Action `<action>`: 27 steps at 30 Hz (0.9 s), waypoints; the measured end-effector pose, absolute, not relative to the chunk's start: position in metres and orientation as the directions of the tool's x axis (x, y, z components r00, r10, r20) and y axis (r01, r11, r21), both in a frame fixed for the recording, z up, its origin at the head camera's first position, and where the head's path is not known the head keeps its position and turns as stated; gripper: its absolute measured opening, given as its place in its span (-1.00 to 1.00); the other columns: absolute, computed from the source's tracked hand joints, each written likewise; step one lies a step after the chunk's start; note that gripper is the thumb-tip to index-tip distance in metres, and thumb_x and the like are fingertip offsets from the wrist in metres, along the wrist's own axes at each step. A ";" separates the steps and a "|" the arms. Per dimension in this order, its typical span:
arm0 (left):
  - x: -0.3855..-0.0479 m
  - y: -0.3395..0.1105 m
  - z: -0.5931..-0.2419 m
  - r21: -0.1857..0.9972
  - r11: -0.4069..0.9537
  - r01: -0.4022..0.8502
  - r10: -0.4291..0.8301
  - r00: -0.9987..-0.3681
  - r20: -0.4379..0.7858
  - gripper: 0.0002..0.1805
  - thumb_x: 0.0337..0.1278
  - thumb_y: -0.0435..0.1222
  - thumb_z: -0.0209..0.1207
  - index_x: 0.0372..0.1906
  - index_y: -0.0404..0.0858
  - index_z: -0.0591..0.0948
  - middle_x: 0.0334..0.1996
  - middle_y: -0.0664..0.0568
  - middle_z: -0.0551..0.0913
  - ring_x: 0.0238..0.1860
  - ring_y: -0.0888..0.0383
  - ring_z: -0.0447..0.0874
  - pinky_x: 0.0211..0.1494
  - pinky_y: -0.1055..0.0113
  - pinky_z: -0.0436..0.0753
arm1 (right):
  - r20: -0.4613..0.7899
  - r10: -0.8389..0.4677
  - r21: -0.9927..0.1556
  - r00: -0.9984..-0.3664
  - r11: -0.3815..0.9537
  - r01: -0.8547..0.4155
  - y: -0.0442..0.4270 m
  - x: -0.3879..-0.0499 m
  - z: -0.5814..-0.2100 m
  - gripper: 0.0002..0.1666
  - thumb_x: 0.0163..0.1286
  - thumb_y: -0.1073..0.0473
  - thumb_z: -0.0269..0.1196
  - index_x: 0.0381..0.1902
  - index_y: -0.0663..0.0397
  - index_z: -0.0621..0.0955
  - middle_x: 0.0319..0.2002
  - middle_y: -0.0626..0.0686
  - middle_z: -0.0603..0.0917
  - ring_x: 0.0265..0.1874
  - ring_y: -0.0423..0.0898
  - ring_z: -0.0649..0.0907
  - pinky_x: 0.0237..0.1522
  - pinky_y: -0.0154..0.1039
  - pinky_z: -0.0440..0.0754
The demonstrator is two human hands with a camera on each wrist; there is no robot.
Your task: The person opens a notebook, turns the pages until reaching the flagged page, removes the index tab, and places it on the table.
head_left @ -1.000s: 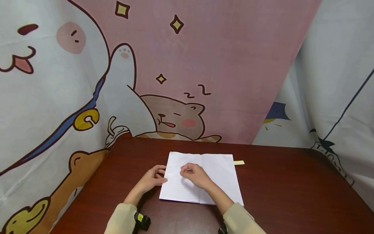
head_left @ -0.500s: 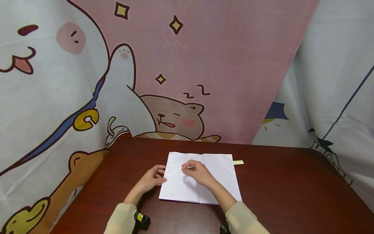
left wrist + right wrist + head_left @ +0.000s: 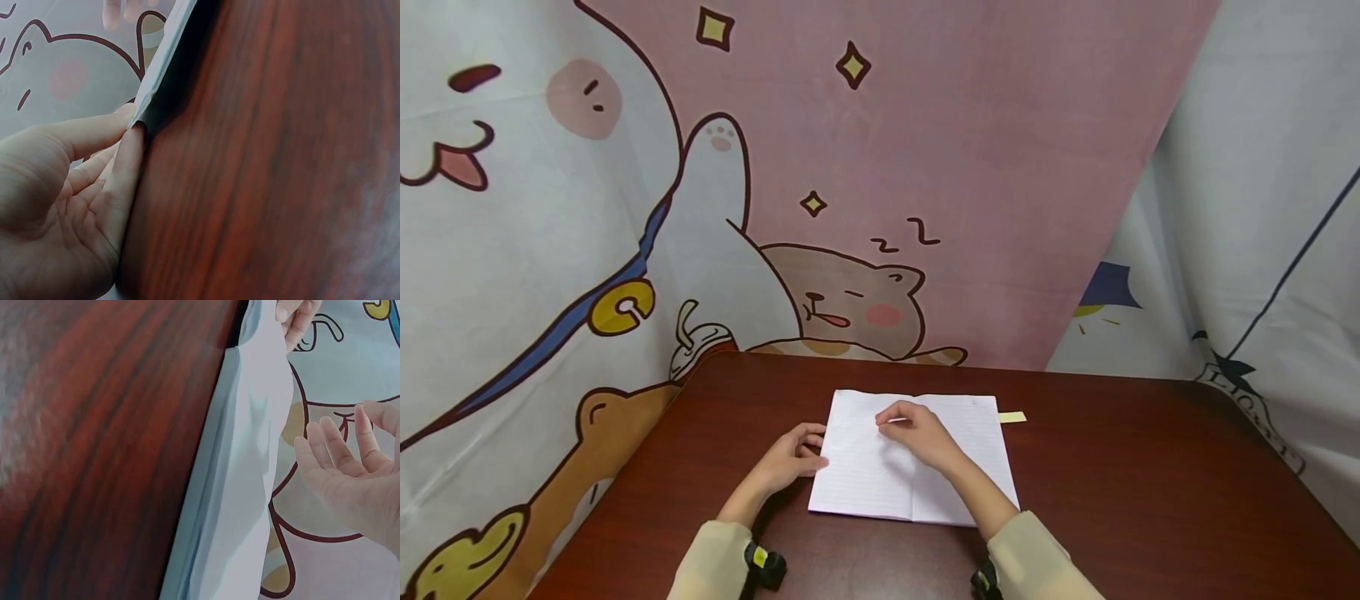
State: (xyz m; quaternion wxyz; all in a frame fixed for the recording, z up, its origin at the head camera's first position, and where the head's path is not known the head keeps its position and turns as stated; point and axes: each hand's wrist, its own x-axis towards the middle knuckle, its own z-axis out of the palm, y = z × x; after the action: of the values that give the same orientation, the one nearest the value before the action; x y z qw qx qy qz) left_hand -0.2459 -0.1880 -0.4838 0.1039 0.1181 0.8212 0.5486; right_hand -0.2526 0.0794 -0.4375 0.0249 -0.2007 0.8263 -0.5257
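An open notebook (image 3: 962, 425) with lined white pages lies on the brown table. At its left edge my left hand (image 3: 790, 458) pinches the pages between thumb and finger; the left wrist view shows that hand (image 3: 75, 181) with the notebook's corner (image 3: 153, 87) between the fingertips. Above the left page, close to the centre fold, hovers my right hand (image 3: 917, 433), its fingers loosely bent. The right wrist view shows this hand (image 3: 356, 469) apart from the notebook (image 3: 250, 462), and I see nothing held in it.
A pale yellow tab (image 3: 1012, 417) sticks out past the notebook's right edge. Dark reddish-brown table (image 3: 1150, 483) extends on both sides. Behind it hangs a cartoon-printed cloth (image 3: 1000, 167), and white cloth (image 3: 1270, 250) hangs at the right.
My right hand has drifted a little to the right and away from me over the notebook. My left hand keeps its place at the left edge.
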 end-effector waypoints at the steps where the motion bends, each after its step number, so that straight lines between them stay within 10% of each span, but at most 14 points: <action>1: -0.246 -0.188 -0.484 0.925 0.371 0.078 0.306 -0.951 -0.042 -0.40 0.21 -0.40 0.30 0.31 -0.46 0.38 0.00 -0.31 0.55 -0.26 0.15 0.58 -0.17 0.22 0.72 | 0.171 -0.353 -0.879 -0.920 0.367 -0.304 0.081 -0.253 -0.437 -0.80 0.37 0.23 0.27 -0.15 0.26 0.68 -0.06 0.21 0.74 -0.08 0.00 0.75 -0.02 -0.29 0.62; 27: -0.245 -0.185 -0.483 0.921 0.386 0.054 0.265 -0.963 -0.054 -0.41 0.18 -0.42 0.31 0.29 -0.43 0.40 -0.01 -0.28 0.57 -0.26 0.14 0.57 -0.19 0.20 0.73 | 0.126 -0.220 -0.904 -0.967 0.376 -0.203 0.129 -0.263 -0.421 -0.80 0.40 0.23 0.26 -0.09 0.23 0.66 0.01 0.18 0.72 -0.05 -0.05 0.71 -0.01 -0.25 0.60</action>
State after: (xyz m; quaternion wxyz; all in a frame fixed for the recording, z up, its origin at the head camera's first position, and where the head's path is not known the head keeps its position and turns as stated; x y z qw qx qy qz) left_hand -0.2449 -0.1849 -0.4826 0.0965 0.0964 0.8268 0.5458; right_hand -0.2633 0.1295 -0.4210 0.0078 -0.1276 0.8294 -0.5438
